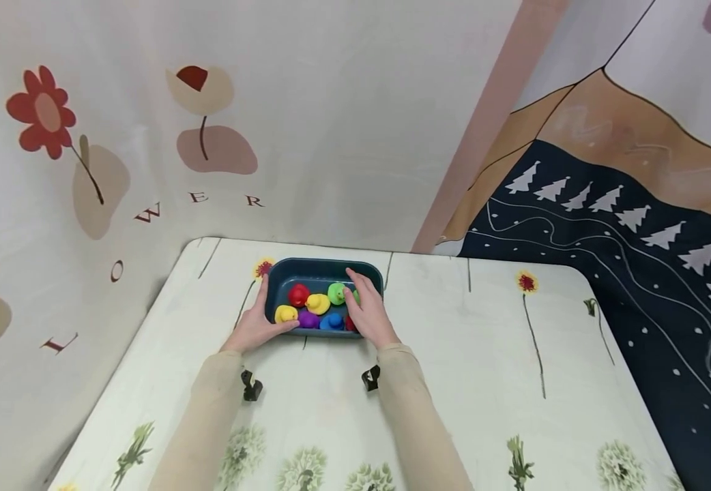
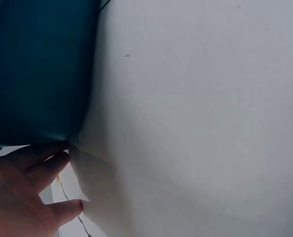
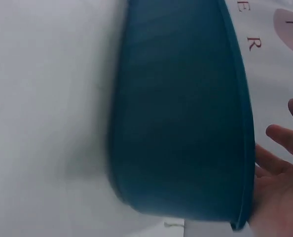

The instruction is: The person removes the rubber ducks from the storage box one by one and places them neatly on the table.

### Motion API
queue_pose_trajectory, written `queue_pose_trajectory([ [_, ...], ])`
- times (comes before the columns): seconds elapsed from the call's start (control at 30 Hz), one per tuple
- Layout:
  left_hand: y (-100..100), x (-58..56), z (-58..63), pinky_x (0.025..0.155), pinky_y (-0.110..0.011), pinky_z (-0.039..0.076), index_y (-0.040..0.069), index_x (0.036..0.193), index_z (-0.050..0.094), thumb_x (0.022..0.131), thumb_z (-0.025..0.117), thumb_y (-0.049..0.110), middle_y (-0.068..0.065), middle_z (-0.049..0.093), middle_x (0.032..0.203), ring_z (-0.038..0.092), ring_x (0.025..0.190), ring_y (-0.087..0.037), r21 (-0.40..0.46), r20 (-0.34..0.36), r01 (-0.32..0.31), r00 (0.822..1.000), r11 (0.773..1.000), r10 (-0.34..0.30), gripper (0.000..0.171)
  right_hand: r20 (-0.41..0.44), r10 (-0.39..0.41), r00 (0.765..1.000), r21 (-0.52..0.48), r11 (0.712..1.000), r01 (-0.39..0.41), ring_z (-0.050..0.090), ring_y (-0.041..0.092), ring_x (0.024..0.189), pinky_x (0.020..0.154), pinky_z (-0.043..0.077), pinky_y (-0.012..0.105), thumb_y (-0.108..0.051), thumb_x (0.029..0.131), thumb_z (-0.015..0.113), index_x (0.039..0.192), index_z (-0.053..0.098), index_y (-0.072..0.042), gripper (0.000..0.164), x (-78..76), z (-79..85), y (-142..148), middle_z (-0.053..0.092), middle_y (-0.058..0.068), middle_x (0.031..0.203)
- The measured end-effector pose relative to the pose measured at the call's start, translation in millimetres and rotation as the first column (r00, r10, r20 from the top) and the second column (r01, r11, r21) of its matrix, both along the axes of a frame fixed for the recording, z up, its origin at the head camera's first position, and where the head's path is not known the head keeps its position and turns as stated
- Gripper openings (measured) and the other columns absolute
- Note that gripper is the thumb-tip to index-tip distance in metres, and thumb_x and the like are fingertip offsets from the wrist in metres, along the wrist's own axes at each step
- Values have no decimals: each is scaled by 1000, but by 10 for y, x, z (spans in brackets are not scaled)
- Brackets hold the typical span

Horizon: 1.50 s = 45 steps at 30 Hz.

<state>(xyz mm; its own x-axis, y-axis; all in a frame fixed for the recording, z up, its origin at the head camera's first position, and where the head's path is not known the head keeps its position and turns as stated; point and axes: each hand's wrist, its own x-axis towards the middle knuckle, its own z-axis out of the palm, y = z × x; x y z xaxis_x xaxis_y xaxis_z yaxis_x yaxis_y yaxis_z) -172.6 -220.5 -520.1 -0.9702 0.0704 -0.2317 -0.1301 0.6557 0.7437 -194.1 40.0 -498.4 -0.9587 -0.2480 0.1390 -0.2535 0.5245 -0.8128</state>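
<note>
A dark teal plastic bin (image 1: 325, 334) stands near the back edge of the table, with several small rubber ducks in it. Red (image 1: 298, 295), green (image 1: 336, 293), purple (image 1: 309, 320) and blue (image 1: 332, 322) ducks show among yellow ones (image 1: 317, 304). My left hand (image 1: 257, 327) holds the bin's left front corner, thumb over the front rim and fingers along the outer end wall. Over the right end lies my right hand (image 1: 368, 315), fingers spread and nearly straight, partly hiding a green and a red duck. In the right wrist view its fingers show beyond the rim.
A white flower-print cloth covers the table (image 1: 454, 382). Pale printed fabric (image 1: 331, 136) hangs right behind and to the left of it, and a dark cloth with white trees (image 1: 607, 259) hangs at the right. Small black devices (image 1: 251, 386) sit at both wrists.
</note>
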Motion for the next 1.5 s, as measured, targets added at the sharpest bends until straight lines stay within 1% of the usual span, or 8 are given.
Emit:
queue_pose_trajectory([
  [0.13, 26, 9, 4, 102, -66, 29, 25, 152, -19, 80, 74, 52, -32, 19, 152, 33, 130, -53, -23, -4, 14, 1000, 1000, -15, 121, 20, 5, 1000, -16, 1000, -5, 46, 30, 127, 105, 38, 45, -23, 103, 46, 147, 41, -9, 46, -38, -37, -50, 42, 13, 145],
  [0.23, 20, 5, 18, 101, -66, 30, 24, 152, -21, 80, 73, 55, -34, 21, 151, 35, 128, -53, -40, -1, 19, 1000, 999, -19, 121, 52, 10, 999, -17, 1000, -10, 55, 28, 107, 93, 46, 40, -20, 102, 49, 145, 42, -7, 46, -64, -50, -79, 48, 14, 137],
  [0.37, 10, -5, 33, 101, -66, 29, 25, 151, -22, 81, 72, 54, -33, 18, 152, 33, 129, -54, -36, 4, 17, 1000, 999, -16, 121, 90, 7, 996, -2, 1000, -7, 55, 24, 90, 80, 50, 33, -13, 95, 59, 141, 46, -3, 48, -110, -33, -98, 54, 16, 125],
  [0.67, 13, 5, 29, 102, -67, 28, 28, 152, -19, 81, 73, 53, -28, 13, 155, 28, 133, -53, -9, 27, 14, 1000, 1000, -14, 119, 167, 16, 986, 18, 1000, -19, 59, 27, 101, 85, 52, 31, -7, 90, 67, 133, 51, 3, 47, -162, -35, -129, 53, 18, 126],
  [0.9, -9, -29, 85, 102, -67, 28, 24, 151, -23, 83, 71, 52, -29, 10, 155, 27, 133, -53, -4, 55, 88, 995, 996, -87, 120, 148, 34, 988, 83, 995, -47, 58, 27, 101, 87, 52, 32, -4, 90, 67, 132, 54, -1, 44, -189, -52, -146, 53, 18, 129],
  [1.13, -122, -40, 98, 103, -67, 23, 27, 151, -22, 84, 73, 45, -21, -2, 159, 18, 137, -52, 37, 72, 133, 988, 990, -136, 118, 127, 87, 988, 191, 975, -111, 50, 28, 118, 100, 43, 40, -11, 92, 67, 130, 59, -9, 39, -199, -84, -194, 57, 10, 132],
  [1.33, -177, -35, 106, 104, -68, 21, 28, 152, -20, 84, 74, 43, -22, -2, 159, 14, 138, -52, 50, 76, 165, 983, 985, -169, 117, 138, 115, 984, 203, 969, -142, 56, 23, 105, 93, 47, 36, -13, 92, 67, 117, 66, -9, 25, -187, -99, -240, 60, 10, 121],
  [1.5, -195, -35, 118, 103, -69, 22, 28, 152, -19, 84, 75, 41, -25, 1, 158, 17, 136, -54, 58, 66, 168, 983, 984, -172, 116, 147, 84, 986, 151, 983, -106, 57, 21, 98, 88, 49, 31, -11, 91, 69, 115, 64, -6, 25, -176, -88, -234, 62, 9, 114],
])
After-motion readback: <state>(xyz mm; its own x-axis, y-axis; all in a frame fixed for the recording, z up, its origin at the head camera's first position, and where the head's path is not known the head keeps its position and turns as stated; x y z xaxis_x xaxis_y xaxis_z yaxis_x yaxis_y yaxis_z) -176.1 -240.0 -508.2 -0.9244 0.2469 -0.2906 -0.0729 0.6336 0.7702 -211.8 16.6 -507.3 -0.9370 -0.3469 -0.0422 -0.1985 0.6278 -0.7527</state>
